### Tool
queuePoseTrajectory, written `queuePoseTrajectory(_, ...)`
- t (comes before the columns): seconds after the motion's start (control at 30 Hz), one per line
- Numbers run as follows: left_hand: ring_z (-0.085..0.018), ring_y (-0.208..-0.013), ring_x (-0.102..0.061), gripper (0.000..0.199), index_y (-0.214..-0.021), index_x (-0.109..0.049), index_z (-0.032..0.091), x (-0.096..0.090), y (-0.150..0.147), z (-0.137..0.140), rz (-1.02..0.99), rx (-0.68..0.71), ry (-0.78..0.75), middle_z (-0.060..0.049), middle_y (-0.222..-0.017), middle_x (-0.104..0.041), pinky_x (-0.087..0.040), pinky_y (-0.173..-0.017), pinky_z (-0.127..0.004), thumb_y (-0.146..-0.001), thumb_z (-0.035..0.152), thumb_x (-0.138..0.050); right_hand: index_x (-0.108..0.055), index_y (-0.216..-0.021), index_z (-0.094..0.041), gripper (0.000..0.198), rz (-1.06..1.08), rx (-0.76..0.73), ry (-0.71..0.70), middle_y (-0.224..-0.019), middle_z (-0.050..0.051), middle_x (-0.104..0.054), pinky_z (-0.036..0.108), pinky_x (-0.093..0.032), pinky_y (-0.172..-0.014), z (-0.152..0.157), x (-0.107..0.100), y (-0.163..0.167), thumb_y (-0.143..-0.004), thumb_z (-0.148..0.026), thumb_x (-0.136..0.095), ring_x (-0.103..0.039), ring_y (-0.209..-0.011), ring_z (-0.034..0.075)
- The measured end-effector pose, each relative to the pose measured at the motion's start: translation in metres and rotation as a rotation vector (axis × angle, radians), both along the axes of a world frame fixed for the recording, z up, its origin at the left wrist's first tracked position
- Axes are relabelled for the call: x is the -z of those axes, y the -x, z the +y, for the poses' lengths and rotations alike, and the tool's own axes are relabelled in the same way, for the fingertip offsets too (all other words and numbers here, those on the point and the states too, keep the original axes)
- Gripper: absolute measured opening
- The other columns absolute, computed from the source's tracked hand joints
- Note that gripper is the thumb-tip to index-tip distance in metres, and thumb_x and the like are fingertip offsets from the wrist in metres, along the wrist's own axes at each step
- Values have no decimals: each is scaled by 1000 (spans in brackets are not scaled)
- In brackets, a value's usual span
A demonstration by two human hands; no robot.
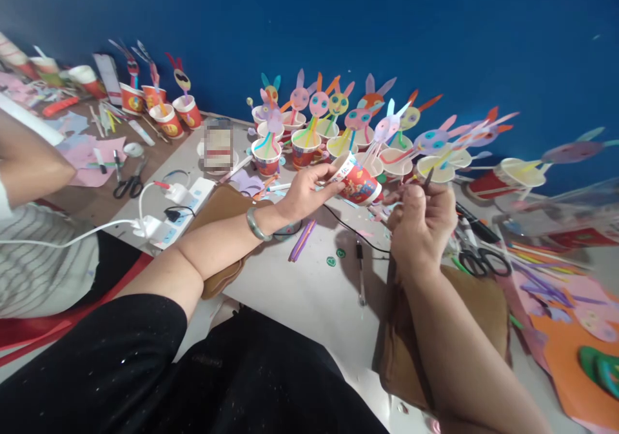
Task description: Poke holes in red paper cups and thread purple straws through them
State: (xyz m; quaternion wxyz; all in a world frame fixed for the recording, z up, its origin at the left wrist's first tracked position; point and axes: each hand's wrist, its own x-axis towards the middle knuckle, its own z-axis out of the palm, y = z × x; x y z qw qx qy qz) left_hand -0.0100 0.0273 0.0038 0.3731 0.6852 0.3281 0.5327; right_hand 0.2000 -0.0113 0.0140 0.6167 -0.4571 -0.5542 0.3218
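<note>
My left hand (309, 192), with a bracelet on the wrist, grips a red printed paper cup (360, 184) between thumb and fingers. The cup is tilted on its side above the table. To the right of it, my right hand (423, 221) is closed around a thin dark pointed tool (429, 177); only its tip shows above the thumb, so its kind is unclear. Behind both hands stand several paper cups (305, 147) with rabbit-eared paper faces on coloured sticks. Below the hands lie a pen (360, 273), purple sticks (302, 240) and two small green discs (331, 262).
A power strip (186, 208) with plugged-in chargers lies left, near black scissors (128, 182). Another person's arm (33, 150) reaches in from the left edge. More scissors (483, 261), coloured sticks and orange paper (561, 350) are at right. A blue wall (309, 28) rises behind.
</note>
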Motion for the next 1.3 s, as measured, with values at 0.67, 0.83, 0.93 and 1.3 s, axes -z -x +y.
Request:
queuePoseTrajectory(0.67,-22,-113,-73,49,-116,-56,17,11,-14,-15,-9,49,-14,-13,-119,-71,-61,-99,-37,-101,63,-52,-61,-86,-22,45,430,-544,670,-52,-10,-41,22,-22,-40,-32,-22,35,-84,-65,-74,-22,-37,4)
queuePoseTrajectory(0.83,-22,-113,-70,46,-116,-56,17,7,-14,-21,35,31,-38,-13,-116,-68,-61,-99,-38,-103,60,-48,-61,-86,-22,46,458,-593,706,-52,-10,-41,22,-22,-40,-33,-23,35,-84,-65,-75,-21,-37,4)
queuePoseTrajectory(0.93,-23,-113,-68,44,-114,-56,18,7,-14,-23,55,5,-62,-12,-113,-67,-60,-99,-39,-104,59,-48,-61,-85,-21,46,481,-594,717,-52,-10,-40,21,-21,-40,-35,-26,36,-84,-64,-76,-20,-37,3)
queuePoseTrajectory(1.3,-22,-109,-70,38,-116,-54,20,4,-16,-29,74,-10,-73,-11,-107,-72,-58,-102,-42,-106,55,-45,-58,-85,-22,43,587,-578,739,-55,-10,-34,20,-18,-37,-49,-39,44,-89,-62,-72,-15,-38,3)
